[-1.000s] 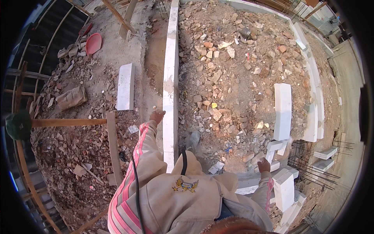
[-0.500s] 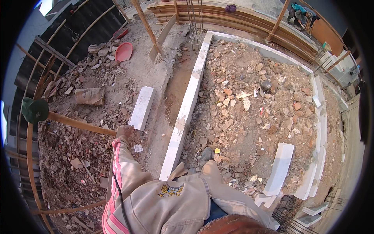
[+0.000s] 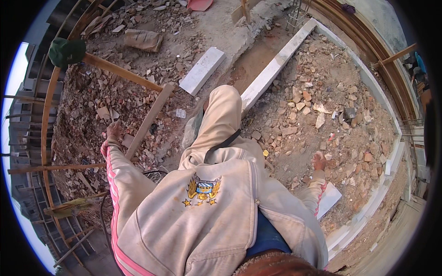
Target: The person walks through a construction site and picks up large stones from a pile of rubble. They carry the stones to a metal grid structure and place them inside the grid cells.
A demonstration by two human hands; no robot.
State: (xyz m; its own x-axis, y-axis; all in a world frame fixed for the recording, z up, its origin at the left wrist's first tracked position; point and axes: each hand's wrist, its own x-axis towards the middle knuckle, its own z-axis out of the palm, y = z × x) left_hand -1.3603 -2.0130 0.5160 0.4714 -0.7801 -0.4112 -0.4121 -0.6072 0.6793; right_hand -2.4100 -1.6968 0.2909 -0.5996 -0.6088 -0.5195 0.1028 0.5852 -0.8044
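Observation:
My left hand hangs over the rubble at the left, fingers loosely extended and holding nothing. Nearest to it is a wooden board, slanting up to a horizontal timber rail. On the right, my right hand is out over broken stone, its fingers slightly apart and nothing in them. Just below that hand lies a white block, partly hidden by my sleeve. My raised, bent leg covers part of the low white block wall. Another long white block rests on the ground left of the wall.
A green cap sits on a wooden post at the left. A brown paper sack and a red plastic piece lie toward the back. A further white block wall bounds the rubble at right, with stacked planks beyond.
My left hand has left the joint of rail and board and moved out to the left. My right hand has come into view. A leg is now raised by the wall, and the view has turned.

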